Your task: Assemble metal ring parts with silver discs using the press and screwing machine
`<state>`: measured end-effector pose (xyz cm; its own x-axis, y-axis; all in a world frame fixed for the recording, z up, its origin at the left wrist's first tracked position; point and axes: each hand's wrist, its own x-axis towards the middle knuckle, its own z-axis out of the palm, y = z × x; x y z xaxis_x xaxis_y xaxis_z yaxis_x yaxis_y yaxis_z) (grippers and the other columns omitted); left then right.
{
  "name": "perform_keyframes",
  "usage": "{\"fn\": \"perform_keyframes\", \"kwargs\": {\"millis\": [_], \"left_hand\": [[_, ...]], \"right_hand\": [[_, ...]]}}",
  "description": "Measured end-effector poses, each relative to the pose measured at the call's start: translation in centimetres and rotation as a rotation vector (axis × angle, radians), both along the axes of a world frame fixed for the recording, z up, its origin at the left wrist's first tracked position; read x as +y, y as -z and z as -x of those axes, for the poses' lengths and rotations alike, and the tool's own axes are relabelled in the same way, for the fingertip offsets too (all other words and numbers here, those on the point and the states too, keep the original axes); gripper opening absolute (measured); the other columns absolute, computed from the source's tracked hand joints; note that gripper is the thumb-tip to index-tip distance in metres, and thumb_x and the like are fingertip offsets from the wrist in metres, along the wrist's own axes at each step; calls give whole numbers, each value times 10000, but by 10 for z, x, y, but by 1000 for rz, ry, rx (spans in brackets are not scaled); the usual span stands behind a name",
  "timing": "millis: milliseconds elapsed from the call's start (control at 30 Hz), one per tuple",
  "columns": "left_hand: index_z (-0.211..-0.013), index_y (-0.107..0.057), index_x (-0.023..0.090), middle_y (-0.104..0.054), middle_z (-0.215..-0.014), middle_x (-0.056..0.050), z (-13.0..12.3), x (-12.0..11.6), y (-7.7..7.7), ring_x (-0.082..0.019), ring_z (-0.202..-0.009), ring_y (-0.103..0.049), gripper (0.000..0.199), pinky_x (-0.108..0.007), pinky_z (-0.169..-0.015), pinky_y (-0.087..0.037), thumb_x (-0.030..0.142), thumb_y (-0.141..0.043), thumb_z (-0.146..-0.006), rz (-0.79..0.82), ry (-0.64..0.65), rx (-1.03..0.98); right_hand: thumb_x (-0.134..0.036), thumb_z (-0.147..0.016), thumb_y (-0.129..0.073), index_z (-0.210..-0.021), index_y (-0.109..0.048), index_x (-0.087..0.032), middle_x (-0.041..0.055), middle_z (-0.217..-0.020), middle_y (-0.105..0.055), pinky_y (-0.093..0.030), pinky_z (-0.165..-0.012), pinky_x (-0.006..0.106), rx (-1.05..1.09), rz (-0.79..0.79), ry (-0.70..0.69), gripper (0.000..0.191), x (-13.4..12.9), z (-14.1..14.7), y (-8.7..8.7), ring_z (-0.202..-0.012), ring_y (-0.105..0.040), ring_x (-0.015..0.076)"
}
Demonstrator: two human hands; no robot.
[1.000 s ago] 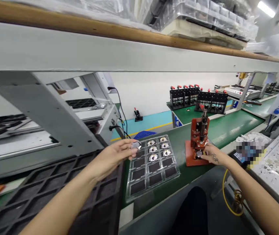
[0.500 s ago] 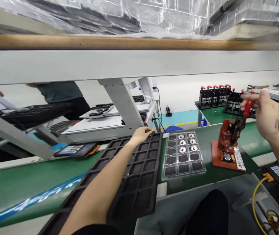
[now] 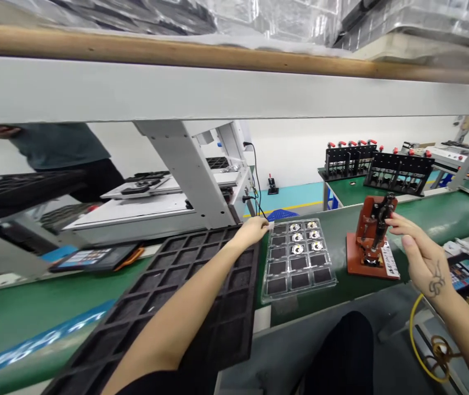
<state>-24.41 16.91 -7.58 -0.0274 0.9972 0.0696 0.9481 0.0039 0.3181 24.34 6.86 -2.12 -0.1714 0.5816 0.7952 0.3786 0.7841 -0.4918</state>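
Note:
My left hand (image 3: 254, 231) is closed in a pinch by the far right corner of a black compartment tray (image 3: 240, 278). What its fingertips hold is too small to make out. Just right of it lies a clear plastic tray (image 3: 300, 281) with round metallic parts (image 3: 297, 249) in several of its far pockets. On the right, a red-brown press fixture (image 3: 363, 241) with a black toggle clamp (image 3: 382, 216) stands on the green surface. My right hand (image 3: 423, 258) has its fingers stretched out against the clamp's lever side, thumb apart.
A grey shelf beam (image 3: 234, 93) crosses above the hands. Several black fixtures with red handles (image 3: 399, 171) stand at the back right. Tablet-like devices (image 3: 468, 271) lie at both sides. A yellow cable (image 3: 413, 329) hangs lower right. Another person (image 3: 67, 148) stands behind, left.
My right hand has come down and left from the red-tipped lever to lower on the clamp; the red tip no longer shows. My left hand has moved from above the black tray toward the clear tray.

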Motion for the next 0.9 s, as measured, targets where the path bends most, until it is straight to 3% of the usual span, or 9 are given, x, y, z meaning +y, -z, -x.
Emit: {"fn": "perform_keyframes", "kwargs": {"millis": [133, 233, 367, 467, 533, 633, 700, 767, 900], "left_hand": [[-1042, -787, 189, -760, -1200, -95, -76, 1, 7, -233, -1138, -695, 193, -349, -1035, -511, 297, -638, -984, 27, 192, 24], [-987, -762, 148, -754, -1162, -127, -114, 2, 15, -233, -1069, -707, 209, -397, -994, -544, 348, -703, -968, 121, 205, 76], [-957, -725, 112, -751, -1070, -150, -119, 3, 18, -247, -967, -719, 333, -420, -890, -578, 409, -841, -859, 266, 79, 172], [-857, -686, 138, -739, -923, -95, -110, -2, 12, -218, -866, -705, 303, -359, -813, -562, 371, -872, -801, 303, 64, 184], [-782, -638, 163, -718, -847, -69, -109, -10, 4, -219, -825, -691, 254, -323, -764, -528, 296, -855, -776, 257, 89, 164], [-785, -586, 190, -715, -879, -67, -128, -29, -16, -243, -872, -685, 182, -314, -765, -488, 224, -758, -833, 109, 188, 108], [-867, -590, 203, -715, -944, -51, -157, -46, -33, -225, -912, -677, 110, -308, -805, -487, 223, -686, -917, 14, 321, 52], [-939, -597, 215, -704, -989, -30, -197, -65, -50, -193, -933, -668, 52, -289, -846, -499, 182, -628, -966, -107, 545, -53], [-1063, -615, 202, -698, -1051, -64, -286, -105, -72, -171, -1003, -685, 207, -267, -882, -542, 34, -505, -1010, -542, 1230, -360]], "right_hand": [[-302, -1129, -465, -1469, -585, -245, 94, -1615, -525, -352, -1295, 527, -84, 27, 40, 365, -14, -1, 0, -1550, -439, 284], [-322, -1121, -474, -1548, -519, -258, 99, -1623, -510, -403, -1257, 505, -97, -1, 180, 434, -41, -14, 1, -1514, -482, 285], [-356, -1097, -505, -1521, -560, -294, 81, -1419, -683, -567, -1095, 440, -165, 23, 342, 432, -88, -46, 14, -1275, -681, 275], [-432, -1063, -547, -1540, -549, -369, 68, -1280, -758, -686, -780, 404, -138, 125, 415, 482, -119, -70, 30, -1071, -766, 294], [-480, -1047, -562, -1497, -587, -404, 64, -1220, -780, -681, -604, 376, -96, 193, 437, 457, -135, -83, 40, -1017, -784, 307], [-470, -1049, -595, -1320, -704, -360, 43, -1148, -798, -686, -658, 312, -108, 248, 441, 311, -148, -93, 47, -994, -797, 274], [-433, -1059, -617, -1217, -742, -326, 25, -1076, -802, -671, -739, 269, -107, 291, 418, 228, -152, -90, 46, -934, -797, 230], [-409, -1068, -618, -1196, -738, -299, 29, -1009, -787, -648, -746, 256, -44, 361, 338, 207, -152, -81, 42, -866, -780, 200], [-410, -1014, -686, -1463, -569, -238, 99, -1162, -709, -619, -749, 308, 186, 460, 122, 496, -146, -59, 27, -910, -714, 207]]}}
